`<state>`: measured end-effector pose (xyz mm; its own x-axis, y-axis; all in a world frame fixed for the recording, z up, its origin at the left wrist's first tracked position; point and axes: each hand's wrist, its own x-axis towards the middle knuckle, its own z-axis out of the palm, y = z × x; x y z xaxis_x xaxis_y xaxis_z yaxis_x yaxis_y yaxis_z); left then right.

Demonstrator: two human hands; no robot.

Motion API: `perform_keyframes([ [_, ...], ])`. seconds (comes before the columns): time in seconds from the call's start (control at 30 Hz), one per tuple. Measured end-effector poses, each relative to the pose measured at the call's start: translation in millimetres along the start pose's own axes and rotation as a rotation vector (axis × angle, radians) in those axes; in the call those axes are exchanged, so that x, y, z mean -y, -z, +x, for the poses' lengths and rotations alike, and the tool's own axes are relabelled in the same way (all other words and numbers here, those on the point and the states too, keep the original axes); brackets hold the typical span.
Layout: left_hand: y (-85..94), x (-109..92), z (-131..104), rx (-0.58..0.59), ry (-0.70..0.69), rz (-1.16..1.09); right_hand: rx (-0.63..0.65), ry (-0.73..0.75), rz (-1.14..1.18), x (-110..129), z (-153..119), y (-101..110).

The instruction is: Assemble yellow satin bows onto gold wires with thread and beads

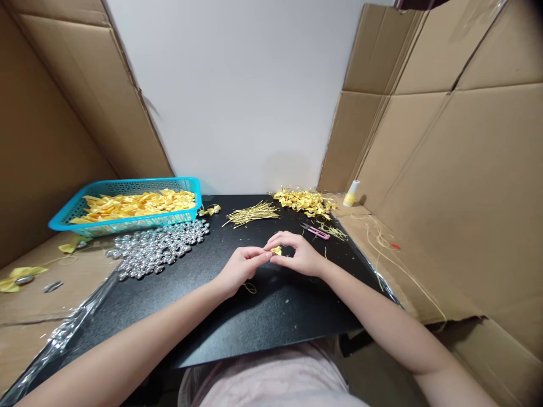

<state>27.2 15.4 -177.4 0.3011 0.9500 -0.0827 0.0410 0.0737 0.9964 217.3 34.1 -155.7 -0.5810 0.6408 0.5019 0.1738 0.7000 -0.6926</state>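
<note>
My left hand (242, 269) and my right hand (297, 254) meet over the middle of the black table (237, 333). Between their fingertips is a small yellow ribbon bow (276, 250), partly covered by the fingers. The left thumb and fingers pinch its left side; the right thumb and fingers curve round its right side. A thin cord loop (250, 288) hangs below my left hand. Beyond the hands lies a bundle of gold ties (252, 214), and pink thread snips (315, 231) rest to the right of it.
A blue basket (123, 183) of yellow bows stands at the back left, with silver beads (153, 249) in front. Finished-looking bows (303, 202) are piled at the back right. A thread spool (351, 193) stands by the cardboard wall (458, 186); loose thread trails on the right.
</note>
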Motion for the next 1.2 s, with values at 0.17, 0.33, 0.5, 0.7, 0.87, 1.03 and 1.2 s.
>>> perform_keyframes([
  [0.17, 2.8, 1, 2, 0.066, 0.033, -0.005, 0.0, -0.027, 0.066, -5, 1, 0],
  [0.33, 3.7, 2, 3, 0.074, 0.051, 0.006, -0.022, -0.082, 0.096, -6, 1, 1],
  [0.5, 2.9, 1, 2, 0.066, 0.051, 0.009, -0.019, -0.109, 0.081, -4, 1, 2],
  [0.7, 3.6, 1, 3, 0.047, 0.046, -0.009, -0.046, -0.105, 0.062, -6, 1, 4],
  [0.87, 4.3, 1, 4, 0.024, 0.039, -0.031, -0.099, -0.078, 0.048, -5, 2, 6],
  [1.03, 4.8, 1, 5, 0.017, 0.031, -0.054, -0.122, -0.085, 0.016, -3, 1, 5],
  [1.2, 5.6, 3, 6, 0.014, 0.045, -0.053, -0.115, -0.066, -0.042, -5, -2, -4],
])
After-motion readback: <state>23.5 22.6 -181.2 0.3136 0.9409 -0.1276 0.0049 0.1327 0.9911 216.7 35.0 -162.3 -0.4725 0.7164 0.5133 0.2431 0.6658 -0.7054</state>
